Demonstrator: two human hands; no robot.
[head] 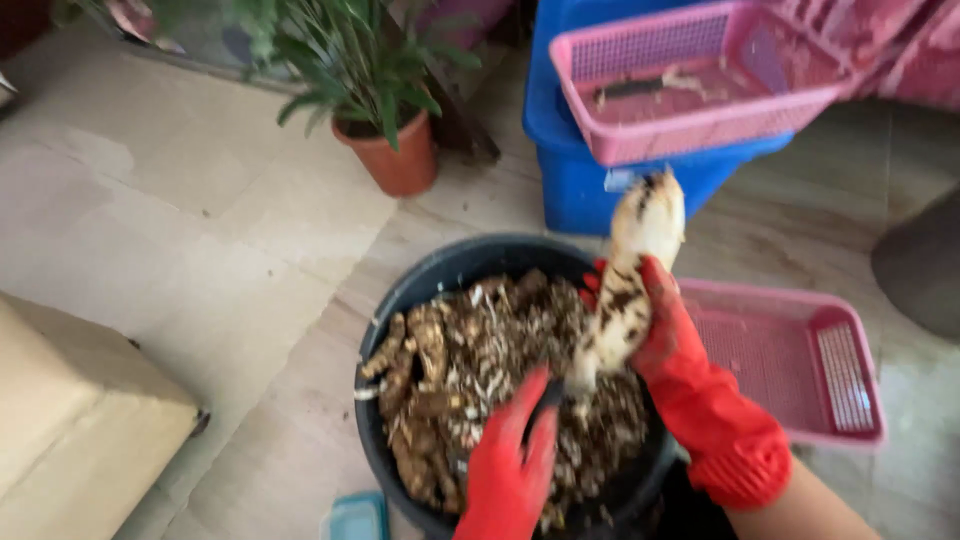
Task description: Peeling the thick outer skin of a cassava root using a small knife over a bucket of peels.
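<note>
**A:** Right hand (665, 335), red rubber glove on, and it's clenched around a long pale root (630, 275) — partly peeled, dark patches of skin showing on the white.

**B:** Where's the root sitting?

**A:** In the air, tilted up and away, over the far right rim of the dark round tub (400, 300). Its top end points towards the blue bin (580, 180), its lower tip hangs above the tub.

**B:** And the left hand (510, 460)?

**A:** Also red-gloved, low over the near side of the tub, closed on a dark tool (547, 398) that reaches up to the root's lower tip. It's blurred, so what sort of tool I can't tell.

**B:** What's in the tub?

**A:** Brown unpeeled roots (420, 370) along the left side, and a heap of peelings (520, 340) across the middle.

**B:** Around it?

**A:** All on the tiled floor (200, 200): one pink basket (800, 360) just right of the tub, a second pink basket (700, 110) resting on top of the blue bin, a potted plant (385, 110) behind, a cardboard box (80, 420) at the left.
</note>
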